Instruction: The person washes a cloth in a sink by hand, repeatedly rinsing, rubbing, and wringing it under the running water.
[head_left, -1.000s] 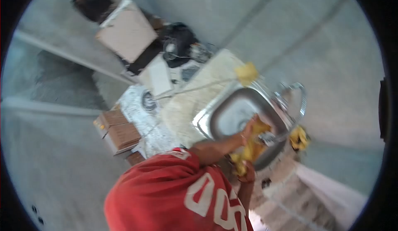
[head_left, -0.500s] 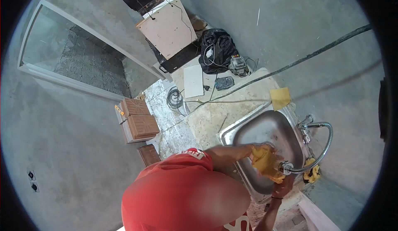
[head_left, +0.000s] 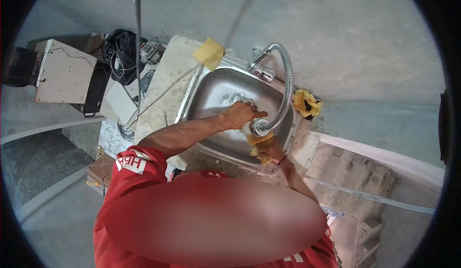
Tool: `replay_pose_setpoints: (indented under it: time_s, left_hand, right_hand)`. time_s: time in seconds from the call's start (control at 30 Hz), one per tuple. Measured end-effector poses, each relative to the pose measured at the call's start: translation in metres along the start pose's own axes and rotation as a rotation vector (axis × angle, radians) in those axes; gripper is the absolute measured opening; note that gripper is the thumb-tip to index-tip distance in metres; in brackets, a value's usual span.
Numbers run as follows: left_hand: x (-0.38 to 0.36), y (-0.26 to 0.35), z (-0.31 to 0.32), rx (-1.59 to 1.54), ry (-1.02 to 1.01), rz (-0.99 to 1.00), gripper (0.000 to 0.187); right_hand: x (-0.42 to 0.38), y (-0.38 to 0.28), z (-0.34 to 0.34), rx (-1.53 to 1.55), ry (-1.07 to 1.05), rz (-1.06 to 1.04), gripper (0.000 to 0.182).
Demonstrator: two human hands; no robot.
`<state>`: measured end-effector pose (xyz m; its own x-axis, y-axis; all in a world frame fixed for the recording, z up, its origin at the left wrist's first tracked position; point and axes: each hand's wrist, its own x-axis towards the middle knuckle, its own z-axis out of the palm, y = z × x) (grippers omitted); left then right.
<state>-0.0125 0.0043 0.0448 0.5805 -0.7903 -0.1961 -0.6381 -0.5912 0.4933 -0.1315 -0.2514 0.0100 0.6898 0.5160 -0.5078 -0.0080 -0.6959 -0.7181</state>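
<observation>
My left hand [head_left: 239, 115] reaches over the sink [head_left: 201, 99] to the round chrome spray head [head_left: 260, 126] of the faucet. Its fingers lie along the top of the head and seem to grip it, with part of that grip hidden. Below the head, my right hand [head_left: 272, 151] is closed on a wet yellow cloth [head_left: 259, 138], which hangs bunched inside the basin near its front edge. A flexible metal hose [head_left: 289, 78] arches from the wall tap [head_left: 263, 72] down to the head.
A yellow cloth square [head_left: 209, 54] lies on the sink's back left corner. A crumpled yellow and black cloth [head_left: 306, 104] sits right of the sink. A dark cable [head_left: 139, 37] hangs at left, near a black bag [head_left: 121, 56] and a white box [head_left: 67, 73]. Rough steps [head_left: 345, 172] are at right.
My left hand has left the yellow cloth and moved to the spray head. The cloth now hangs from my right hand alone. The view has turned, bringing the sink nearer the middle.
</observation>
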Motion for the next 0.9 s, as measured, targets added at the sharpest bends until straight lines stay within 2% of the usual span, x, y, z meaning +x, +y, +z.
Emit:
replay_pose_setpoints:
  time_s: [0.03,0.07,0.1,0.17,0.2,0.23,0.27,0.3,0.33,0.37,0.4,0.43,0.47,0.5,0.53,0.57,0.6,0.63,0.7,0.73,0.77,0.8,0.83,0.87,0.9]
  left_hand:
    - [0.002,-0.007,0.011,0.076,0.239,0.13,0.078]
    - [0.004,-0.006,0.006,0.029,0.193,0.153,0.044]
    - [0.003,-0.008,0.011,0.025,0.183,0.164,0.044]
    - [0.004,-0.017,0.032,-0.068,0.504,0.27,0.041]
    - [0.011,-0.028,0.061,-0.126,0.673,0.279,0.038]
    - [0.013,-0.023,0.072,-0.128,0.661,0.293,0.038]
    - [0.012,-0.015,0.082,-0.369,0.705,0.11,0.035]
    - [0.01,-0.008,0.086,-0.606,0.734,-0.08,0.034]
    - [0.008,0.0,0.078,-0.617,0.842,-0.098,0.037]
    - [0.003,0.002,0.066,-0.61,0.831,-0.087,0.037]
    - [-0.003,0.003,0.055,-0.552,0.723,-0.195,0.042]
    - [-0.009,0.003,0.046,-0.493,0.615,-0.303,0.047]
    - [-0.009,-0.003,0.052,-0.308,0.58,-0.336,0.06]
    - [-0.013,-0.004,0.049,-0.303,0.579,-0.328,0.06]
    - [-0.02,-0.005,0.048,-0.253,0.549,-0.368,0.064]
    - [-0.028,-0.008,0.047,-0.205,0.514,-0.406,0.069]
    - [-0.03,-0.028,0.054,-0.361,0.459,-0.217,0.075]
    - [-0.035,-0.03,0.052,-0.362,0.446,-0.205,0.075]
    - [-0.045,-0.03,0.043,-1.633,0.123,-0.446,0.079]
    - [-0.053,-0.027,0.017,-1.78,-0.013,-0.619,0.088]
    - [-0.049,-0.022,0.017,-1.771,-0.027,-0.618,0.088]
    - [-0.044,-0.011,0.023,-1.845,0.056,-0.731,0.09]
    - [-0.039,0.001,0.031,-1.915,0.145,-0.849,0.093]
    - [-0.032,0.013,0.04,-1.786,0.168,-0.87,0.1]
    - [-0.022,0.014,0.054,-1.779,0.161,-0.869,0.1]
  right_hand:
    - [-0.004,0.026,0.041,0.431,0.077,0.032,0.056]
    - [-0.002,0.036,0.067,0.867,0.156,0.061,0.05]
    - [-0.004,0.013,0.071,0.877,0.165,0.068,0.05]
    - [-0.007,-0.07,0.058,2.108,-0.218,-0.016,0.04]
    - [0.002,-0.089,0.061,2.117,-0.206,-0.027,0.04]
    - [0.011,-0.105,0.066,2.315,-0.25,-0.181,0.042]
    - [0.017,-0.111,0.066,2.502,-0.3,-0.355,0.045]
    - [0.021,-0.112,0.061,2.509,-0.287,-0.376,0.045]
    - [0.025,-0.113,0.057,2.491,-0.217,-0.364,0.044]
    - [0.029,-0.114,0.054,2.469,-0.153,-0.349,0.043]
    - [0.027,-0.107,0.047,2.36,-0.028,-0.068,0.038]
    - [0.026,-0.104,0.045,2.364,-0.028,-0.073,0.038]
    - [0.024,-0.1,0.044,1.984,0.141,0.165,0.035]
    - [0.024,-0.1,0.038,1.58,0.288,0.368,0.033]
    - [0.027,-0.094,0.046,1.382,0.416,0.27,0.034]
    - [0.025,-0.086,0.051,1.392,0.43,0.271,0.034]
    - [0.02,-0.08,0.052,1.287,0.465,0.19,0.034]
    - [0.016,-0.076,0.054,1.181,0.498,0.114,0.033]
    - [0.013,-0.072,0.058,1.154,0.553,0.112,0.032]
    - [0.012,-0.074,0.058,0.857,0.633,0.094,0.04]
    - [0.013,-0.076,0.059,0.56,0.701,0.08,0.049]
    - [0.014,-0.086,0.058,0.569,0.713,0.086,0.049]
    - [0.017,-0.1,0.056,0.355,0.74,0.28,0.057]
    - [0.021,-0.113,0.056,0.136,0.752,0.469,0.065]
    - [0.024,-0.12,0.059,0.142,0.759,0.473,0.065]
